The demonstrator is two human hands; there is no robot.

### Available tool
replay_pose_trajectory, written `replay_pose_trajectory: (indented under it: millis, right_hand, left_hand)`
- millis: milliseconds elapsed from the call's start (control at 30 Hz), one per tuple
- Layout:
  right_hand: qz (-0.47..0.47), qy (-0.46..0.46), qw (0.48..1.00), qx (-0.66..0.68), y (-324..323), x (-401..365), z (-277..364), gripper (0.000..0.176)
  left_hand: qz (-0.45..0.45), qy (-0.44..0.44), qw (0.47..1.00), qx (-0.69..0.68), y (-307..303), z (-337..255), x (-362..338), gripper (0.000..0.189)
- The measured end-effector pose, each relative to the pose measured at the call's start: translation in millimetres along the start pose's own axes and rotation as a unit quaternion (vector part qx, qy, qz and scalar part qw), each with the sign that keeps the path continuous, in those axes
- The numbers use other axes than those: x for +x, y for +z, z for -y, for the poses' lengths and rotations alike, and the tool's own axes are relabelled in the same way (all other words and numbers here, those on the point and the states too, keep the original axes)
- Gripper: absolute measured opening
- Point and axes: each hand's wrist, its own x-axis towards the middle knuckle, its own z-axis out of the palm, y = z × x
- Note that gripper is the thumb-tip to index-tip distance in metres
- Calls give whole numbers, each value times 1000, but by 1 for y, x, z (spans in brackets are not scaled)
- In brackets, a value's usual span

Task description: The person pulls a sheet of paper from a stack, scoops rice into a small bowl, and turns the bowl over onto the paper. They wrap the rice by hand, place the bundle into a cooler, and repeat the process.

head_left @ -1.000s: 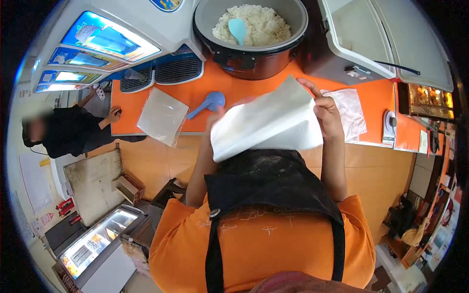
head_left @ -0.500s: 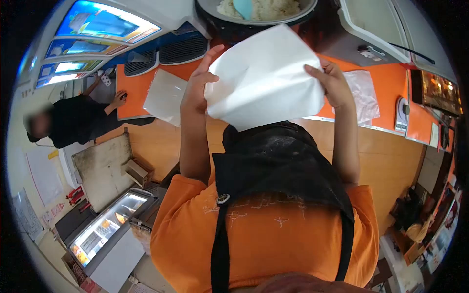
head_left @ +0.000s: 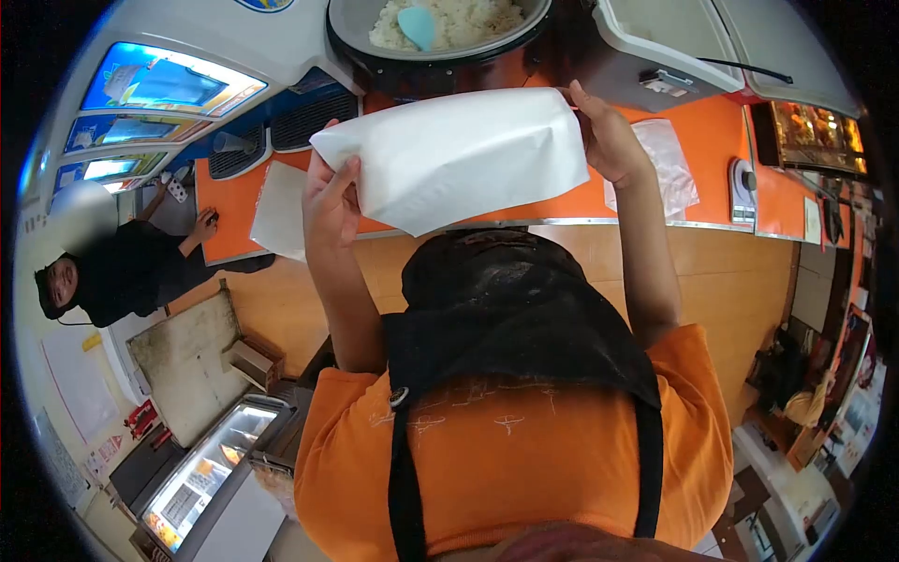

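A sheet of white paper (head_left: 468,155) is held up in front of me over the near edge of the orange counter. My left hand (head_left: 332,192) pinches its left side, the thumb in front and the fingers partly behind the sheet. At the opposite side my right hand (head_left: 607,136) grips the upper right edge between thumb and fingers. The sheet is bent across its width, its lower edge coming to a point. Beyond it stands a pot of cooked rice (head_left: 468,23) with a light blue paddle (head_left: 417,28) resting in the rice.
Paper sheets (head_left: 279,211) lie left on the orange counter (head_left: 716,140), a clear plastic bag (head_left: 665,169) right. Farther right are a small scale (head_left: 743,192) and an open cooler box (head_left: 646,66). A person in black (head_left: 122,267) stands at the left, one hand on the counter.
The paper has gone from nearly flat to bent over, its top edge lower. My hands have shifted slightly, and the whole view has moved so the rice pot shows more.
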Motion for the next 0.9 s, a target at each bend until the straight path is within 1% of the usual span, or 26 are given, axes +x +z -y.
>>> replay_pose_trajectory:
  millis: [67,100,133,167,200,233,267,300,333,367,400,500,667,800,833,867,900]
  right_hand:
    - [7,-3,1000,8,7,-2,0,37]
    - [25,-63,993,-92,14,-3,-2,35]
    - [43,-124,973,-192,19,-6,-3,35]
    - [46,-127,972,-191,25,-17,-1,35]
    - [38,-242,912,-328,35,-33,3,29]
    - [30,-353,819,-452,43,-46,4,23]
    - [108,-454,762,-448,43,-52,-11,18]
    - [170,-559,621,-522,74,-73,6,24]
    - [195,-566,595,-536,103,-93,15,25]
    - [202,-595,562,-538,116,-97,11,23]
    - [198,-605,554,-536,121,-97,3,22]
    - [201,-611,553,-530,125,-93,-5,20]
    - [179,-614,532,-554,116,-90,-10,20]
    - [180,-596,553,-553,95,-81,-15,19]
    - [149,-551,668,-478,86,-77,-23,16]
    - [110,-497,766,-393,75,-72,-31,15]
    - [40,-367,844,-389,60,-64,-39,18]
  left_hand:
    - [-4,14,1000,-22,-2,4,0,68]
    - [-2,16,1000,-20,-2,5,0,68]
    - [1,41,999,-4,-1,7,1,69]
    - [3,67,998,13,-1,8,1,70]
    - [2,72,997,16,-5,11,3,70]
    - [-18,94,995,38,-11,15,10,71]
    - [-42,117,990,62,-21,22,16,72]
    - [39,175,980,-90,-39,37,27,61]
    - [-62,98,983,-141,-44,35,24,37]
    - [-67,104,983,-133,-43,34,23,37]
    - [-51,121,982,-136,-41,32,22,36]
    - [-9,162,975,-150,-35,28,22,33]
    - [72,225,954,-185,-23,17,22,28]
    - [151,262,927,-220,-17,12,24,24]
    - [173,266,919,-234,-17,12,25,23]
    - [177,259,918,-241,-34,21,34,23]
    - [200,291,929,-115,-66,34,45,21]
